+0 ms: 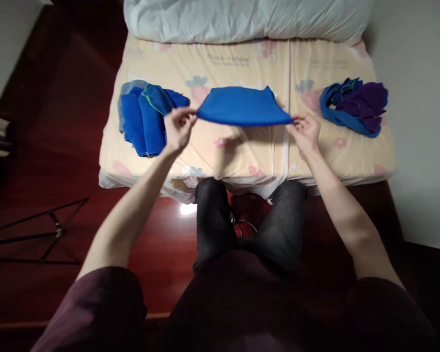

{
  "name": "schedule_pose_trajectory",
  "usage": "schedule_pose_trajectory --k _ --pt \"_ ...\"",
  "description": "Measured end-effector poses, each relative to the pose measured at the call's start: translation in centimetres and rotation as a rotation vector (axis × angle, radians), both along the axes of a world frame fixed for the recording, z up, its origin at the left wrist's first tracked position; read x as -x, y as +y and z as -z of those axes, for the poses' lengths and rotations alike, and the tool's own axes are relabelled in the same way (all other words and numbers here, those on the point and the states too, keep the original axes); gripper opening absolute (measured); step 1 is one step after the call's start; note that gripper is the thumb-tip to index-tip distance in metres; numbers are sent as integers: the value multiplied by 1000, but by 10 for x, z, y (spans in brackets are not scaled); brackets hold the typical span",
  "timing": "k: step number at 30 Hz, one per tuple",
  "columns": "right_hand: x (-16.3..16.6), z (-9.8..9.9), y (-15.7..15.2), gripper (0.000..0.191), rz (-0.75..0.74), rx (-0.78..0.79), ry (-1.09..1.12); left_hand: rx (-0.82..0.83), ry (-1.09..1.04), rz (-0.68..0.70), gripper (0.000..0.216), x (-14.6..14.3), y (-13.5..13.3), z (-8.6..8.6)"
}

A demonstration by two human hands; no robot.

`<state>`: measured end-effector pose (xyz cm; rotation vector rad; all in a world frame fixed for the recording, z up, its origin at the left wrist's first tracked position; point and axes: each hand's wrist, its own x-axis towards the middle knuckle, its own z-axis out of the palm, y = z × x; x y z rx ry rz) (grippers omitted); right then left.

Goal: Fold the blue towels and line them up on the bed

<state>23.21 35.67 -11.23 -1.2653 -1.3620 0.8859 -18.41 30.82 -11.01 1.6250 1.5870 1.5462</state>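
A blue cloth (245, 105) is stretched between my two hands over the bed, its near edge raised and taut. My left hand (178, 128) pinches the near left corner between thumb and fingers. At the near right corner, my right hand (305, 133) grips the cloth the same way. Close beside my left hand lies a pile of folded blue and grey cloths (143, 120), one with a green edge. Farther right, past my right hand, sits a loose heap of crumpled blue and purple cloths (363, 105).
The bed has a pale yellow patterned sheet (242, 151), with a white quilt (242, 19) bunched along its far side. A wall (418, 122) rises at the right. Black tripod legs (25, 237) stand on the dark red floor (157, 259) at the left.
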Motion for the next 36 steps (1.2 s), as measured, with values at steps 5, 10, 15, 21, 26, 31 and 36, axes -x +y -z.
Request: schedule_pose_trajectory --k 5,10,15,21,26,31,36 --pt "-2 67 -65 33 -131 432 -54 435 -118 -3 21 -21 -75 100" --pt "-1 105 -85 36 -107 646 -33 588 -200 -70 20 -27 -89 146" --pt "9 118 -88 42 105 593 80 524 -293 -134 26 -29 -77 150" --pt "2 125 -99 52 112 597 135 541 -300 -124 29 -21 -85 152" --pt "1 125 -102 54 56 631 148 626 -193 -36 36 -15 -89 151" --pt "-12 116 -105 61 76 662 31 785 -272 43 50 -14 -98 138" --pt "-30 108 -104 64 -23 747 72 892 -383 134 54 -21 -108 123"
